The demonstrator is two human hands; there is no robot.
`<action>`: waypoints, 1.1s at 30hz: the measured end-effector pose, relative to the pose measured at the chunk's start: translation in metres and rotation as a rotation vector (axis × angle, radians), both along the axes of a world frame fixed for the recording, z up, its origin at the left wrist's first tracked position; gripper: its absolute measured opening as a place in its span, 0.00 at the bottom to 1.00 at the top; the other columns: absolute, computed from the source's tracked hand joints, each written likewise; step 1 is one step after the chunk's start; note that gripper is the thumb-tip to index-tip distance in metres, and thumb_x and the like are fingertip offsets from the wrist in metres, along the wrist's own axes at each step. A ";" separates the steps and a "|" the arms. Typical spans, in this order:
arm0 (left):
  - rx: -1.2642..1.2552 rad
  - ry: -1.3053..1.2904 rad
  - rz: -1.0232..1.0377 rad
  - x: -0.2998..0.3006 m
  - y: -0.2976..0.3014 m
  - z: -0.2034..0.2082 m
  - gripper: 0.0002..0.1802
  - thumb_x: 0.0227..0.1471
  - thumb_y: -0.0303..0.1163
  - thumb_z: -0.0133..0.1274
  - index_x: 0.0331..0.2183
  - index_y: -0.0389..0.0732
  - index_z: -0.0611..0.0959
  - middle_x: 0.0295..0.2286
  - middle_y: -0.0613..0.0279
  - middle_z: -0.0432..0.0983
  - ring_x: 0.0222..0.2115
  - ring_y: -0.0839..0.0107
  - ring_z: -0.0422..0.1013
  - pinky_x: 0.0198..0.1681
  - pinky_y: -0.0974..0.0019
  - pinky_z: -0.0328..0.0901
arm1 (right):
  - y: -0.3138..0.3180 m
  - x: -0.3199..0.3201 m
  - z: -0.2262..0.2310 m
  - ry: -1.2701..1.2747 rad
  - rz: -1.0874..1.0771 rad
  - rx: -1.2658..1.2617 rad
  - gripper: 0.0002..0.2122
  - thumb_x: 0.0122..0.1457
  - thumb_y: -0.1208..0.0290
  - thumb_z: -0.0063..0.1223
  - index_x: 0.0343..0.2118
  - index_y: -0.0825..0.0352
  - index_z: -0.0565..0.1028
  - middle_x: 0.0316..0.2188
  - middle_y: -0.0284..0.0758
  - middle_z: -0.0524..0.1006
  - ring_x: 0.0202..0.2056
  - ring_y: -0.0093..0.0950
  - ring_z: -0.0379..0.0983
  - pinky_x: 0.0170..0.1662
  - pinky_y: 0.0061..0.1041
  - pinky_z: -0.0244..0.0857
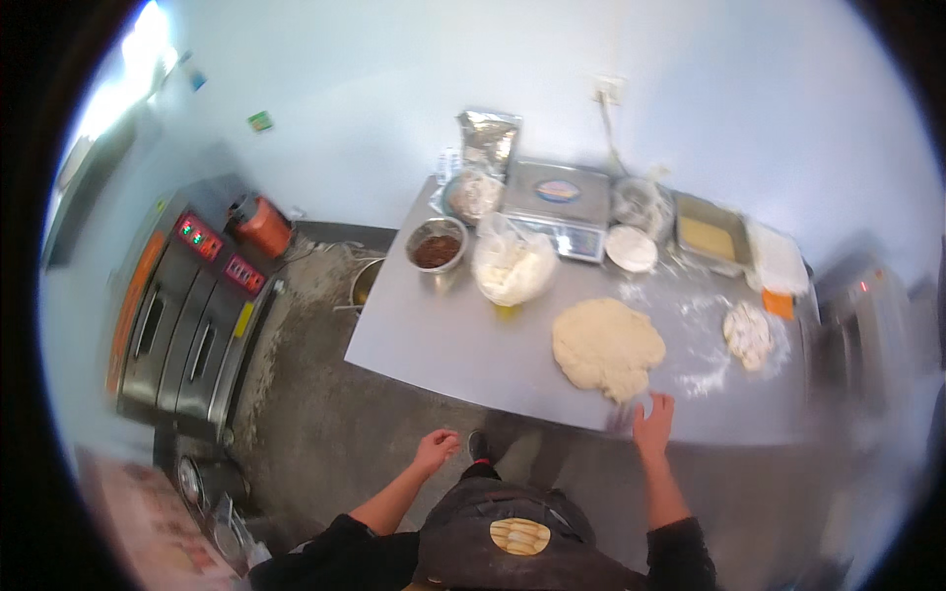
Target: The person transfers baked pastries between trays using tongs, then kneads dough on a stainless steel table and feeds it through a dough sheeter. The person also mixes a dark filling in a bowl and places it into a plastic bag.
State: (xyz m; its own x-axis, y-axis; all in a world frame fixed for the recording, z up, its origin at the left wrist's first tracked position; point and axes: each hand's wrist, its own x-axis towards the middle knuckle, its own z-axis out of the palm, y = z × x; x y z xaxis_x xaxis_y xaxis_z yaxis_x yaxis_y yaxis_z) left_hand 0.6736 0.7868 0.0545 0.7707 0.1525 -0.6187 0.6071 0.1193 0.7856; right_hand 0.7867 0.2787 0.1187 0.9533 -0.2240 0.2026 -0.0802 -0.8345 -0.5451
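A large flat slab of pale dough (606, 345) lies on the steel table (443, 345), with a ragged lobe toward the near edge. My right hand (654, 426) is at that edge, just below the lobe and apart from it, thumb and fingers spread. A pale glint shows between its fingertips; I cannot make out any object there. My left hand (435, 452) hangs over the floor short of the table, fingers loosely bent with gaps, and nothing shows in it. A smaller floured dough piece (749, 335) lies to the right amid scattered flour.
Along the back stand a metal bowl of dark brown filling (437, 245), a plastic bag of white stuff (512, 266), a scale (558, 197), a flour bowl (631, 250) and a metal tray (711, 234). An orange scraper (777, 303) lies right. A deck oven (182, 325) stands left.
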 end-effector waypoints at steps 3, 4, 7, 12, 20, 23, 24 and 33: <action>0.079 -0.018 0.244 -0.014 0.019 -0.009 0.13 0.64 0.33 0.57 0.46 0.36 0.85 0.36 0.61 0.84 0.35 0.74 0.79 0.38 0.71 0.72 | 0.041 0.095 0.000 -0.178 -0.009 -0.172 0.30 0.63 0.60 0.60 0.66 0.67 0.68 0.65 0.55 0.65 0.67 0.54 0.60 0.70 0.54 0.53; 0.139 0.035 0.322 -0.012 0.023 -0.012 0.12 0.64 0.32 0.58 0.45 0.36 0.85 0.35 0.61 0.84 0.34 0.74 0.79 0.37 0.71 0.72 | 0.053 0.115 -0.005 -0.278 -0.023 -0.285 0.33 0.63 0.58 0.60 0.68 0.67 0.66 0.67 0.56 0.63 0.69 0.54 0.57 0.72 0.56 0.48; 0.178 0.052 0.338 0.009 0.017 -0.012 0.13 0.64 0.31 0.56 0.47 0.36 0.84 0.40 0.57 0.85 0.38 0.69 0.81 0.42 0.64 0.77 | 0.085 0.138 -0.035 0.144 0.001 -0.232 0.40 0.63 0.50 0.58 0.72 0.67 0.60 0.71 0.55 0.59 0.74 0.53 0.48 0.75 0.58 0.36; 0.725 -0.285 -0.023 0.099 -0.012 0.033 0.18 0.56 0.32 0.62 0.48 0.38 0.82 0.46 0.53 0.79 0.44 0.59 0.79 0.49 0.57 0.73 | 0.080 0.149 -0.056 0.034 0.065 -0.257 0.42 0.62 0.48 0.58 0.73 0.66 0.58 0.72 0.53 0.57 0.75 0.51 0.46 0.75 0.61 0.33; 0.687 -0.630 -0.674 0.243 -0.109 0.048 0.36 0.50 0.40 0.67 0.59 0.40 0.76 0.61 0.42 0.66 0.61 0.43 0.65 0.65 0.48 0.63 | 0.058 0.151 -0.046 0.271 0.138 -0.209 0.41 0.65 0.48 0.57 0.75 0.65 0.55 0.74 0.52 0.51 0.76 0.51 0.44 0.75 0.59 0.35; 0.774 -0.714 -0.840 0.257 -0.158 0.041 0.47 0.49 0.43 0.67 0.66 0.40 0.68 0.67 0.36 0.56 0.66 0.37 0.57 0.69 0.43 0.56 | 0.045 0.130 -0.046 0.139 0.065 -0.027 0.35 0.68 0.57 0.55 0.73 0.66 0.59 0.73 0.54 0.53 0.74 0.52 0.48 0.75 0.55 0.40; 0.781 -0.717 -0.877 0.257 -0.174 0.038 0.51 0.49 0.45 0.67 0.68 0.41 0.65 0.69 0.34 0.51 0.68 0.36 0.53 0.71 0.41 0.52 | 0.044 0.115 -0.051 0.068 0.015 0.058 0.32 0.68 0.60 0.55 0.72 0.67 0.61 0.73 0.54 0.54 0.73 0.53 0.50 0.75 0.53 0.43; 1.064 -0.808 -0.685 0.224 -0.270 -0.025 0.70 0.46 0.52 0.69 0.74 0.33 0.45 0.72 0.26 0.34 0.73 0.33 0.35 0.74 0.37 0.39 | 0.074 -0.145 -0.208 0.265 -1.167 1.563 0.15 0.69 0.67 0.53 0.54 0.69 0.77 0.50 0.41 0.78 0.48 0.36 0.77 0.52 0.37 0.74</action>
